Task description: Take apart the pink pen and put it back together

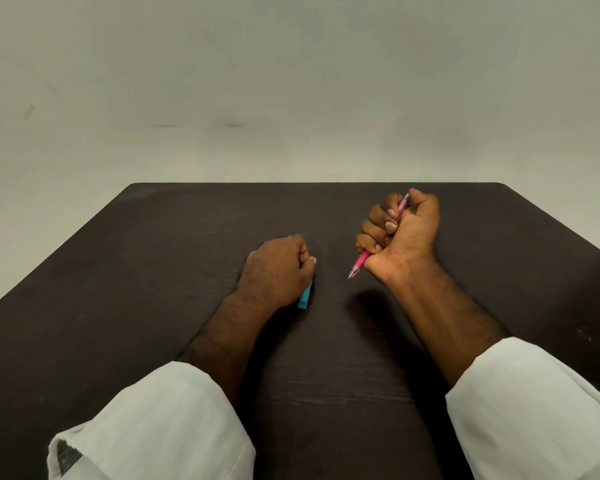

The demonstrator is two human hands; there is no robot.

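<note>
Right hand (pixel 402 233) clenched round pink pen (pixel 361 260), right of centre over dark table (pixel 153 271), pen's long axis diagonal, tip pointing near-left and downward, other end far-right, left hand (pixel 278 268) curled over blue piece (pixel 305 297), grasp on it not discernible.

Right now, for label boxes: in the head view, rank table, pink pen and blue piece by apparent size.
1. table
2. pink pen
3. blue piece
Both are partly hidden, so their order is unsure.
</note>
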